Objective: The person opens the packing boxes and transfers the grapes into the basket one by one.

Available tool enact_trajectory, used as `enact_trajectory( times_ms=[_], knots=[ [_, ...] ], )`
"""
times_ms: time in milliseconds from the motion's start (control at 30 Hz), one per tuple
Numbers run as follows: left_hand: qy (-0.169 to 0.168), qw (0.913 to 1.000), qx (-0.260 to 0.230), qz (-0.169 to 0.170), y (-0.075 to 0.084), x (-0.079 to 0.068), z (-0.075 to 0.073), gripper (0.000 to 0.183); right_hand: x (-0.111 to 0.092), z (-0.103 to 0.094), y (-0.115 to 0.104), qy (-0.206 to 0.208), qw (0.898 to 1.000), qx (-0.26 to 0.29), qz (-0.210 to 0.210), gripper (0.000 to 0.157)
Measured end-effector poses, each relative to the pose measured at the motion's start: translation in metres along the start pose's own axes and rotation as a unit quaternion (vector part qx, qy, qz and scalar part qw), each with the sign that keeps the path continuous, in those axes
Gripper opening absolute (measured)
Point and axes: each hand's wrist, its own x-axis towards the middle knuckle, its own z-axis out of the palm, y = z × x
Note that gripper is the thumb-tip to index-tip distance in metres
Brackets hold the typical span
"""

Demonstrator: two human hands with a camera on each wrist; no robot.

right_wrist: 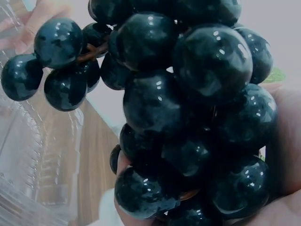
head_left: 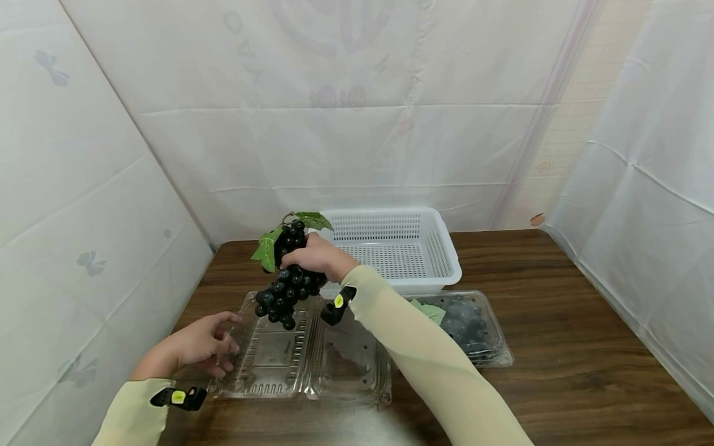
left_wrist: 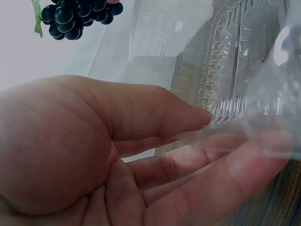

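Observation:
My right hand (head_left: 319, 255) grips a bunch of dark grapes (head_left: 287, 296) with green leaves, raised above an opened clear plastic clamshell box (head_left: 348, 365). In the right wrist view the grapes (right_wrist: 155, 103) fill the middle, with part of the palm at the right edge. At the box's left side is my left hand (head_left: 198, 342). The left wrist view shows its thumb (left_wrist: 155, 110) above the plastic edge and its fingers (left_wrist: 188, 197) below, pinching it. Both halves of the box lie spread on the table, and I see no fruit in them.
A white slotted basket (head_left: 449, 263) stands behind the box, near the back edge of the wooden table (head_left: 558, 322). To the right sits a closed clear box (head_left: 491, 310) with dark grapes and a green leaf inside. Pale sheets (head_left: 334, 155) hang around the table.

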Motion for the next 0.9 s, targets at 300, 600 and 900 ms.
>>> enact_trajectory(
  times_ms=[300, 600, 900],
  knots=[
    [0.003, 1.0, -0.002, 0.003, 0.0, 0.0, 0.002, 0.062, 0.005, -0.023, 0.002, 0.019, 1.0, 0.022, 0.007, 0.103],
    [0.007, 1.0, 0.006, 0.004, 0.002, -0.001, 0.004, 0.061, 0.011, -0.048, 0.007, 0.045, 0.998, 0.052, 0.0, 0.096],
    [0.006, 1.0, -0.001, 0.005, 0.001, -0.001, 0.005, 0.061, 0.016, -0.073, 0.015, 0.074, 0.995, 0.068, -0.014, 0.081]
  ],
)
